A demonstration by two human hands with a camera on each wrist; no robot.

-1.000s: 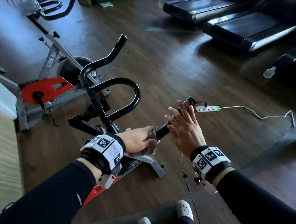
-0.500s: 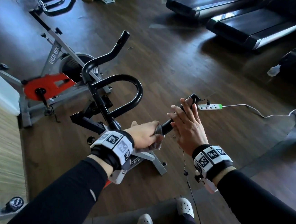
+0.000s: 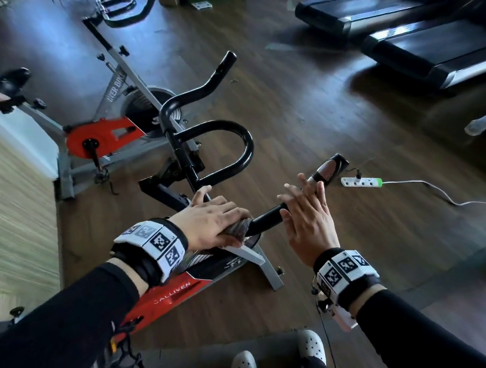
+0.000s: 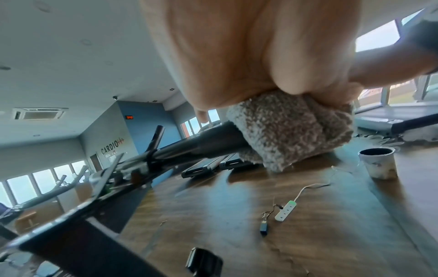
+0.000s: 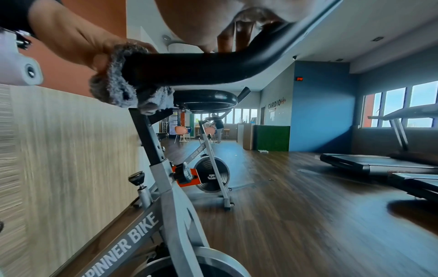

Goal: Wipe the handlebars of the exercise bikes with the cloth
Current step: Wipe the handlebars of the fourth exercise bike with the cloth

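The near exercise bike's black handlebar has its right arm running toward me. My left hand grips a grey fluffy cloth wrapped round that arm near the stem. The left wrist view shows the cloth bunched over the bar under my fingers. My right hand lies open on the same arm further out, fingers straight and spread, short of the bar's tip. From the right wrist, the cloth hugs the bar.
A second spin bike stands behind on the left, against a wood-panelled wall. Treadmills fill the far right. A white power strip and its cable lie on the wooden floor by the bar's tip. A cup stands on the floor.
My left hand has slid the cloth a little back along the bar toward the stem, widening the gap to my right hand. The right hand stays flat on the bar.
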